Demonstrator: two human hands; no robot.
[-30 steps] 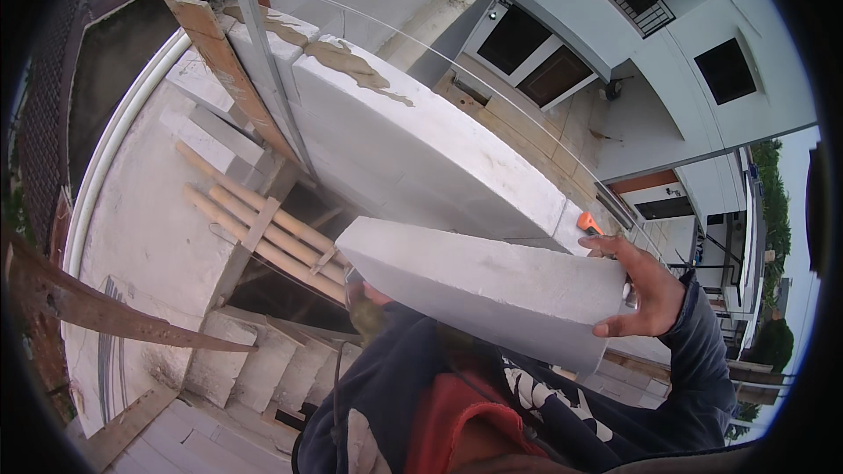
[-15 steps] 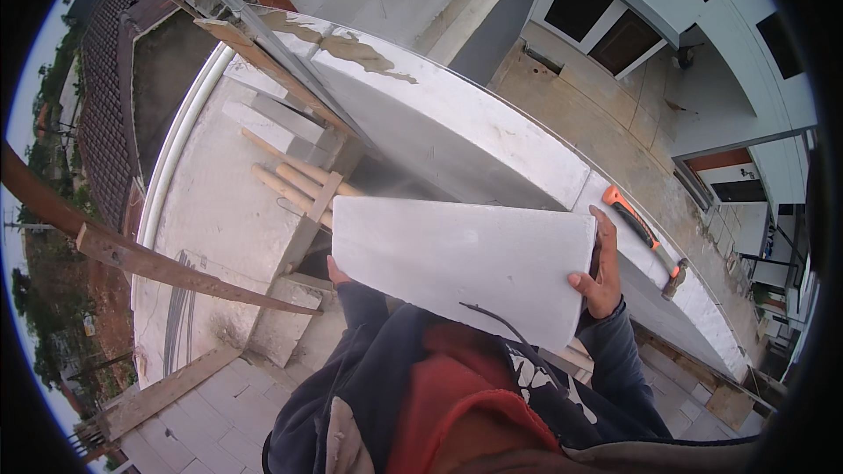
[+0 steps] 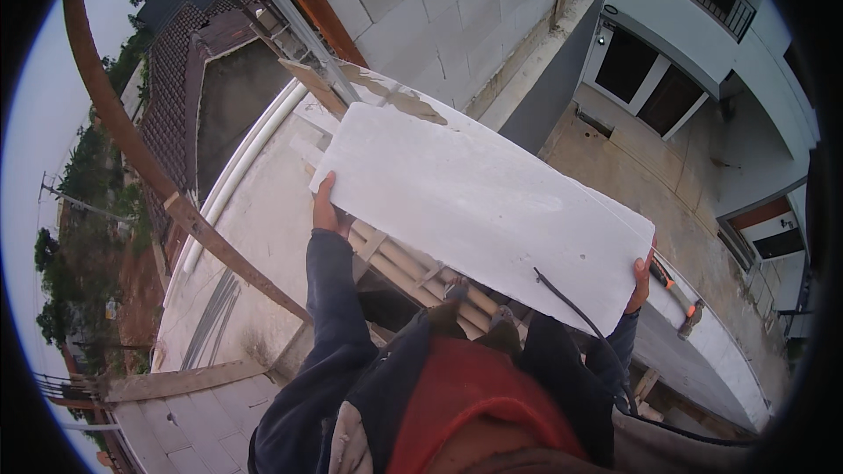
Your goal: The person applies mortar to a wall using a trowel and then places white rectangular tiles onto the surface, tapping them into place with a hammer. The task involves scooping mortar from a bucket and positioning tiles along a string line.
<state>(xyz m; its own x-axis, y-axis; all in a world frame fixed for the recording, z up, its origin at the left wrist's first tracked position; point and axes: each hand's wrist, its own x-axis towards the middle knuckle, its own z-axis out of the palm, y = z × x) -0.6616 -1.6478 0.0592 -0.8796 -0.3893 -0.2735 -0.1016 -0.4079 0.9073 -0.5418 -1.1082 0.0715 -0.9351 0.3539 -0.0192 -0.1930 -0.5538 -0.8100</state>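
Both hands grip one large white block (image 3: 483, 211): left hand (image 3: 325, 208) closed on its 9 o'clock end, right hand (image 3: 640, 285) on the 4 o'clock corner. Since a second ago the block has risen, tilted face-up over the wall top (image 3: 702, 342); orange-handled tool (image 3: 674, 285) at 3 o'clock.

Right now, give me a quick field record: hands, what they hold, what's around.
left hand: grips the left end of the white block, fingers wrapped on its edge
right hand: grips the right end of the same block
white block: large, flat, pale, held up in front of the chest, tilted down to the right
tool: orange-handled, lying on the wall top beside the right hand
wall: grey block wall behind
timber: light planks below the block
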